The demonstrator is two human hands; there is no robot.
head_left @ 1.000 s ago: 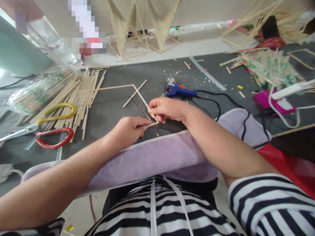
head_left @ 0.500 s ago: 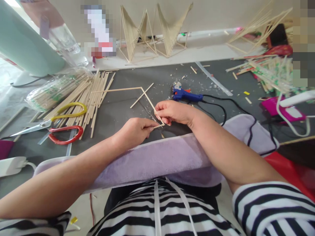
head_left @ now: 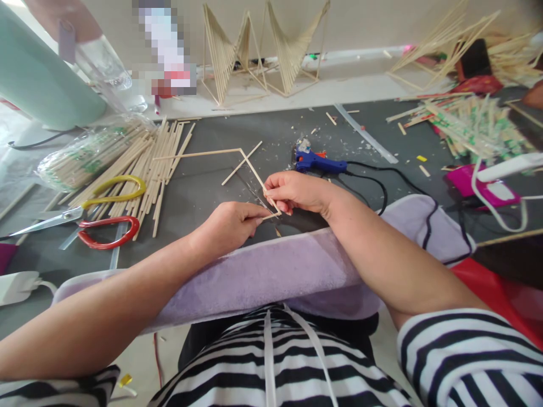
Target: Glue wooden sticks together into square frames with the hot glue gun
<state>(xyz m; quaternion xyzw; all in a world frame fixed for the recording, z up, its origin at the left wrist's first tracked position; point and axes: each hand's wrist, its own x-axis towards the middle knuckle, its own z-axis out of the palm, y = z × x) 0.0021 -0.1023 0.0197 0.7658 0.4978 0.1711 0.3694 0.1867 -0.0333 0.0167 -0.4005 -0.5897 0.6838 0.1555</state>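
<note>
My left hand [head_left: 237, 223] pinches a thin wooden stick whose end meets another stick at a corner close to the purple cloth. My right hand [head_left: 292, 192] grips that second wooden stick [head_left: 253, 169] near the same corner. At its far end this stick joins a third stick [head_left: 199, 152], which reaches left over a pile of loose sticks [head_left: 159, 169]. A short stick [head_left: 241, 163] crosses beneath the held one. The blue glue gun [head_left: 320, 163] lies just beyond my right hand, its nozzle end among glue scraps.
Scissors [head_left: 112, 192] with yellow and red handles lie left, beside bagged sticks [head_left: 80, 155]. Stick frames [head_left: 220, 59] stand on the back ledge. A clear glue stick [head_left: 367, 134] and several printed wrappers [head_left: 466, 121] lie right. Purple cloth [head_left: 271, 271] covers the front edge.
The whole view has shifted slightly, with things appearing a little further left. Both hands keep their hold on the sticks at the near corner.
</note>
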